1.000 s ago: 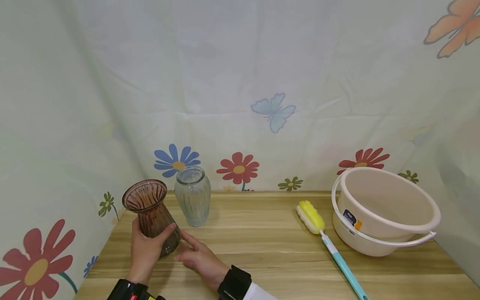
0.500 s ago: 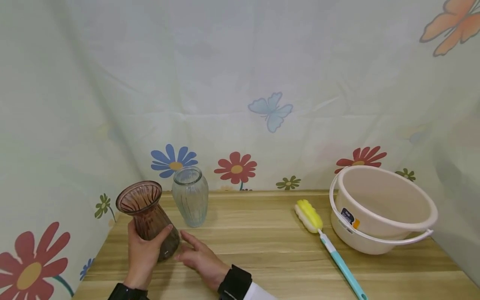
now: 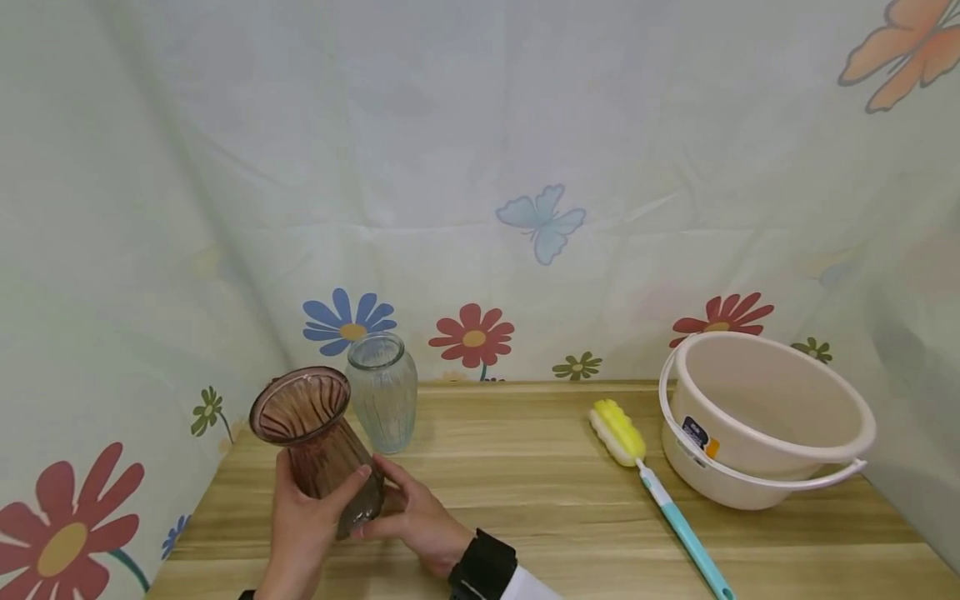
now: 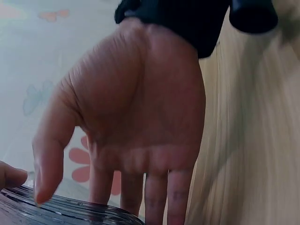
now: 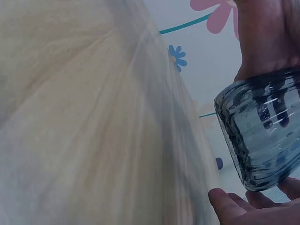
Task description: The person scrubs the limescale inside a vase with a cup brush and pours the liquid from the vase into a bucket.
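A ribbed glass vase (image 3: 326,454), purplish-brown with a flared rim, leans to the left above the table in the head view. My left hand (image 3: 303,517) grips its body, thumb across the near side. At the lower end of the vase, my right hand (image 3: 423,521) holds the base between thumb and fingers. The right wrist view shows the vase's thick glass base (image 5: 267,140) tilted, with my right fingertips (image 5: 258,199) at its lower corner. In the left wrist view the ribbed glass (image 4: 70,211) is cut off by the frame's bottom edge.
A pale blue clear glass vase (image 3: 386,400) stands upright just behind. To the right lie a yellow-and-white sponge brush (image 3: 618,433) with a turquoise handle and a cream bucket (image 3: 750,483) with its handle down. A floral curtain (image 3: 450,167) encloses the wooden table (image 3: 510,467).
The brown vase and my left hand have shifted right and slightly nearer. My right hand, just beside the base before, now holds it. The brush, bucket and clear vase stay put.
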The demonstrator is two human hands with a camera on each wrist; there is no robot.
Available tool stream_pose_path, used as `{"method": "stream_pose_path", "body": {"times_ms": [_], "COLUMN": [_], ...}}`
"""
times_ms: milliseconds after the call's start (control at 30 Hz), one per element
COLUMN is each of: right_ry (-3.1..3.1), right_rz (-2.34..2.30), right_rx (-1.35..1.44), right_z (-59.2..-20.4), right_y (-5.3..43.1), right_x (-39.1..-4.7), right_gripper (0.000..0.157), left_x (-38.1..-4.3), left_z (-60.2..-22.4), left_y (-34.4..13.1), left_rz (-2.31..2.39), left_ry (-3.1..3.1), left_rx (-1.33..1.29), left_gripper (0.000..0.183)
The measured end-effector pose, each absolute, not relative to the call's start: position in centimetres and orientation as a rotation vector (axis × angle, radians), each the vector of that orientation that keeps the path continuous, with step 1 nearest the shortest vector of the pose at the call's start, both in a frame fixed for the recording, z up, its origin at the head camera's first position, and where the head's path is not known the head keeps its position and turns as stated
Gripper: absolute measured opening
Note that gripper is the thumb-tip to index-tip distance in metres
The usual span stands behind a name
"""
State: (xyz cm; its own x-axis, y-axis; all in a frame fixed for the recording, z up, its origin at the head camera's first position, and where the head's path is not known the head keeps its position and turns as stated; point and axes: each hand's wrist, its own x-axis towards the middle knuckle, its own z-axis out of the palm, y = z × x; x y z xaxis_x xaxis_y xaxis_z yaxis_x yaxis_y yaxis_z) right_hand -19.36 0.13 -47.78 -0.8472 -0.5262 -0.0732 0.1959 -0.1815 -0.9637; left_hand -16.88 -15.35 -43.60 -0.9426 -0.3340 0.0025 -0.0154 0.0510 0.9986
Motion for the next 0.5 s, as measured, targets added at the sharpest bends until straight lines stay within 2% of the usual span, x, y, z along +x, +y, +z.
{"method": "stream_pose_path", "body": {"times_ms": [167, 500], "right_ry": [1.617, 1.598], "right_rz": [-2.062, -2.039], "right_rx": [-0.428, -0.579], "right_z": [-47.8, -47.3], "right_y": [0.8, 2.7], "right_x": [-19.6, -19.6], "right_gripper": [0.097, 0.094], "left_x": [-16.3, -15.4], "left_z": [-43.3, -43.6], "left_y": [-14.4, -12.2], "left_rz": [-2.029, -1.99], "left_ry": [-2.142, -2.182], "left_rx": [0.342, 0.177], "left_gripper": [0.096, 0.094]}}
